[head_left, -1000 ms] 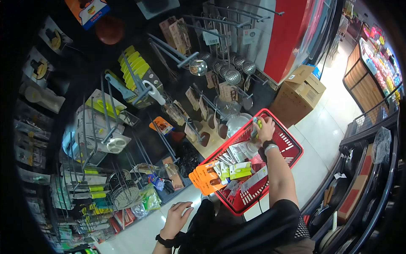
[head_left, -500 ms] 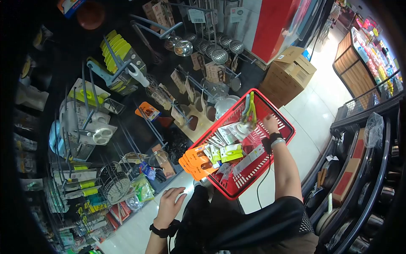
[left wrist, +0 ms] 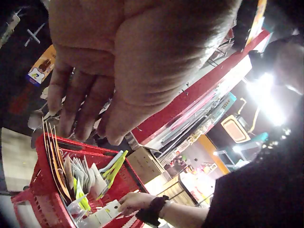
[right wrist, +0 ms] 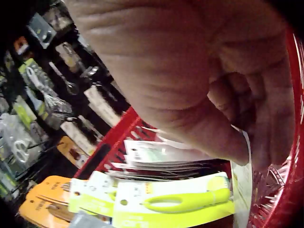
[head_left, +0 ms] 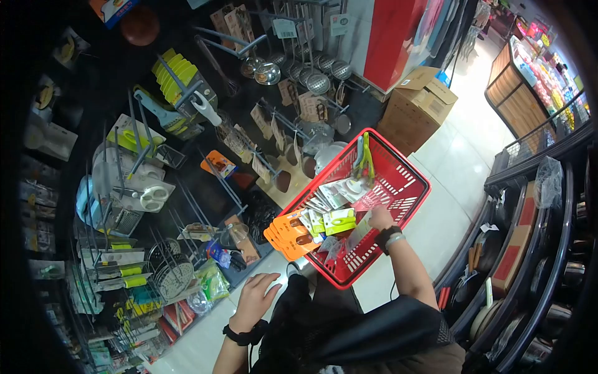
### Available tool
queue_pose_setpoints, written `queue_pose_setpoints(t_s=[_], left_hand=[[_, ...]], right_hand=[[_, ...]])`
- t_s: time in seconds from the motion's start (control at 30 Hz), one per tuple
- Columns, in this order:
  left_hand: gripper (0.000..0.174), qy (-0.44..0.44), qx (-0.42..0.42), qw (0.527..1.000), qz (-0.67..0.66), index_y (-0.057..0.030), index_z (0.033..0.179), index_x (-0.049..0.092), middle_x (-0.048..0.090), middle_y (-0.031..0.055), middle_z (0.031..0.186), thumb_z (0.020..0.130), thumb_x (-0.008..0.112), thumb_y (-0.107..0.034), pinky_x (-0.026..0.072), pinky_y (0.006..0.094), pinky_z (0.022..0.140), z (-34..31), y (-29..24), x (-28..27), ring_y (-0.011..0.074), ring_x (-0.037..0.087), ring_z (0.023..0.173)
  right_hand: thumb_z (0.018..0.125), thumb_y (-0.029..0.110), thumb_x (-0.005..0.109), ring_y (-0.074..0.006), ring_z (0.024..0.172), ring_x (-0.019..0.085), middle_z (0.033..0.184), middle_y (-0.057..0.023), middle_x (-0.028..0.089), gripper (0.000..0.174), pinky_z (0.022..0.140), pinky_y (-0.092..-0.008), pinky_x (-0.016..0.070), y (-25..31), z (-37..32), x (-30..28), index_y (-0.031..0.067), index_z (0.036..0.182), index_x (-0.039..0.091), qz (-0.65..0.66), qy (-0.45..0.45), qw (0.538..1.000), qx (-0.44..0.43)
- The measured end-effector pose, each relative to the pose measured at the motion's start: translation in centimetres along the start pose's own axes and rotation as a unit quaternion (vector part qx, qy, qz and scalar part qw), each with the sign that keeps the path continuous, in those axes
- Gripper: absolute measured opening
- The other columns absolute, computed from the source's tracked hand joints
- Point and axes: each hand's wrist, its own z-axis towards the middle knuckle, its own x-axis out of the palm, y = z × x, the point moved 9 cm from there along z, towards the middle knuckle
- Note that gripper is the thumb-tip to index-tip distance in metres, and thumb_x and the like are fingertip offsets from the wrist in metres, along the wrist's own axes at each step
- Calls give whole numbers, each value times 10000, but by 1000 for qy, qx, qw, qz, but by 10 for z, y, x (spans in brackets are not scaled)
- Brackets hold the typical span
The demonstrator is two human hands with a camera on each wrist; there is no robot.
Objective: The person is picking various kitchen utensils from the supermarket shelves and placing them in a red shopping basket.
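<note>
My right hand [head_left: 382,218] reaches into a red shopping basket [head_left: 418,202] and pinches the upper end of a long white packaging card [right wrist: 242,190] between thumb and fingers. The card stands along the basket's right side; what is mounted on it is hidden. Beside it lie carded lime-green-handled tools [right wrist: 183,202], a row of white cards [head_left: 333,193] and several orange cards [head_left: 289,235] at the near left end. Lime-green and pale blue handles [head_left: 365,159] lean in the far corner. My left hand [head_left: 253,300] hangs outside the basket, fingers loosely extended, holding nothing.
A dark display wall on the left carries hooks with skimmers [head_left: 317,82], whisks and graters. Beyond the basket stands an open cardboard box [head_left: 416,109] on the tiled floor [head_left: 458,168]. Black shelves [head_left: 548,249] with pans run along the right.
My right hand has let go of the green-handled tool at the basket's far end, moved back toward the near right side, and taken hold of the white card. The left hand stays nearly still.
</note>
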Motion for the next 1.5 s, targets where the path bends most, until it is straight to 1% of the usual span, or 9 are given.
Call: queue_pose_setpoints(t_s=[0.2,0.23,0.3,0.6,0.83,1.03,1.07,1.27,1.5], left_hand=[[222,-13,65,998,-12,-15,989,629,633,141,905,784,658,-95,456,384,772,2,-19,-2,328,594,851],[223,-5,68,997,-23,-17,990,629,634,141,909,784,658,-98,456,386,768,2,-22,-2,331,594,855],[224,-1,77,997,-32,-20,991,630,634,140,912,784,658,-102,456,389,765,0,-26,-4,333,594,859],[233,2,145,989,-15,-7,1011,620,634,154,958,824,633,-146,490,363,769,-8,-16,-20,316,615,894],[241,-185,78,974,-108,11,1041,601,627,140,913,843,610,-127,500,307,675,29,14,-145,241,627,808],[328,-363,60,909,-194,-11,1176,528,625,141,957,907,543,-198,486,321,735,105,106,-214,214,625,813],[433,-271,-34,934,-229,-29,1314,411,519,97,1255,935,507,-214,475,288,779,121,116,-217,167,557,1004],[502,-377,15,898,-225,-7,1395,240,368,184,1392,951,424,-150,490,329,790,186,123,-274,218,576,1005],[534,-397,11,837,-376,-4,1397,157,513,206,1135,925,407,-6,524,305,618,238,120,-310,209,647,753]], right_hand=[[733,207,642,-338,756,645,746,-210,635,199,685,-416,518,86,-79,13,36,834,659,94,-71,987,-113],[766,180,611,-329,718,636,752,-204,632,172,666,-403,505,105,-101,13,48,867,654,174,56,975,-125],[785,203,609,-337,733,624,791,-207,633,226,693,-392,494,118,-99,60,27,925,630,239,90,954,-156],[851,311,560,-392,896,609,980,-216,635,351,800,-444,484,139,-125,32,118,1144,580,245,40,940,-233],[845,330,607,-302,890,644,955,-161,664,380,775,-375,509,132,-158,5,75,1127,596,133,101,972,-164],[837,298,624,-275,891,653,951,-169,667,387,762,-355,518,101,-184,-47,33,1119,603,169,-9,979,-115],[842,306,615,-277,875,656,942,-167,668,380,751,-353,520,106,-192,-57,27,1099,613,160,-19,978,-131],[845,265,653,-223,846,668,928,-155,675,356,744,-317,525,118,-225,-46,23,1103,616,217,-7,966,-138],[855,266,644,-204,889,658,1020,-121,668,363,773,-312,519,145,-268,-81,45,1141,606,300,-72,948,-75]])
